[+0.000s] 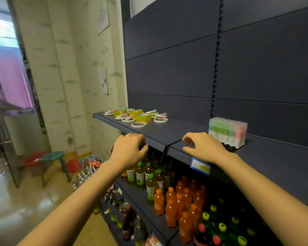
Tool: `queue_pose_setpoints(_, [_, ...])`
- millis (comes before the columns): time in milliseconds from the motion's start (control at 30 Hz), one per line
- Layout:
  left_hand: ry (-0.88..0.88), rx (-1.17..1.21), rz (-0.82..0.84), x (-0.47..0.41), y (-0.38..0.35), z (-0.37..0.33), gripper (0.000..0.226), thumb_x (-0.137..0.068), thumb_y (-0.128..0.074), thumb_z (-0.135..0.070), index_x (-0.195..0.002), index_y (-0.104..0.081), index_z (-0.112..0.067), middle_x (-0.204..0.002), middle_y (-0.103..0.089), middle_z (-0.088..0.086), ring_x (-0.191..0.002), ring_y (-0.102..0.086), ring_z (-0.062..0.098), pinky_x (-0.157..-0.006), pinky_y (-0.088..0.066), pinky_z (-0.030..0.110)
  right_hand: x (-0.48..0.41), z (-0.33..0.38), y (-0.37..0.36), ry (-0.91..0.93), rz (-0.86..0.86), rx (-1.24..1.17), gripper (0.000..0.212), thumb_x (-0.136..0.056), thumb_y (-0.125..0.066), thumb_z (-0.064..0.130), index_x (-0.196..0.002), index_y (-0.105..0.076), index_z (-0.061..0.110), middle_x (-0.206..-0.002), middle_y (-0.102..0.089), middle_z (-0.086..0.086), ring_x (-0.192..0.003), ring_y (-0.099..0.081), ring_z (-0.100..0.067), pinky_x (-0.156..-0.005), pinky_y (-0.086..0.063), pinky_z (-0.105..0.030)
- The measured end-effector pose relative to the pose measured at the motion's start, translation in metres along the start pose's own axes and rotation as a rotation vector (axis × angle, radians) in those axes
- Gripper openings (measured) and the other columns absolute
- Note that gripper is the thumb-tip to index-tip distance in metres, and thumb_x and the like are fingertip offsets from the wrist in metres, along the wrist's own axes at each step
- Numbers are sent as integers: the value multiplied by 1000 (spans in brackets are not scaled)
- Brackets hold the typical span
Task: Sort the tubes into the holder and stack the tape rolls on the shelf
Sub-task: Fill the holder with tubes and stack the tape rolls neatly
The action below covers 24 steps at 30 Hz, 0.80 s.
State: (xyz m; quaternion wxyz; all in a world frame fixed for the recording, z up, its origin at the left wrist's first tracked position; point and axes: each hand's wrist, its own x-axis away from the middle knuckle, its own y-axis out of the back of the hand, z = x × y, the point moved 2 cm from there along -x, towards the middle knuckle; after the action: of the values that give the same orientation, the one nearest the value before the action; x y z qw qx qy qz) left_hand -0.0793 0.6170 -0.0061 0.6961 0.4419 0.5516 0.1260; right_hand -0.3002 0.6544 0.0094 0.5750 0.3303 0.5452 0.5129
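You are holding your left hand (129, 150) with fingers curled loosely at the front lip of the dark grey metal shelf (176, 134), gripping nothing, and your right hand (205, 148) is hovering with fingers spread wide and empty. The loose pastel plastic tubes (125, 114) are lying mixed among the yellow and white tape rolls (143, 117) at the shelf's left end, well apart from the clear tube-filled holder (228, 131) on the right. You are probably best reaching left first, pinching one tube by its middle while avoiding the rolls
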Motion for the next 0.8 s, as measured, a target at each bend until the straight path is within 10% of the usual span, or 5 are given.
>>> queue_pose_setpoints(800, [137, -39, 159, -146, -142, 198, 32, -93, -42, -39, -90, -63, -15, -99, -68, 6, -91, -61, 24, -77, -44, 33, -252, 23, -88, -142, -5, 153, 30, -92, -50, 37, -120, -55, 28, -117, -61, 4, -107, -58, -18, -84, -47, -34])
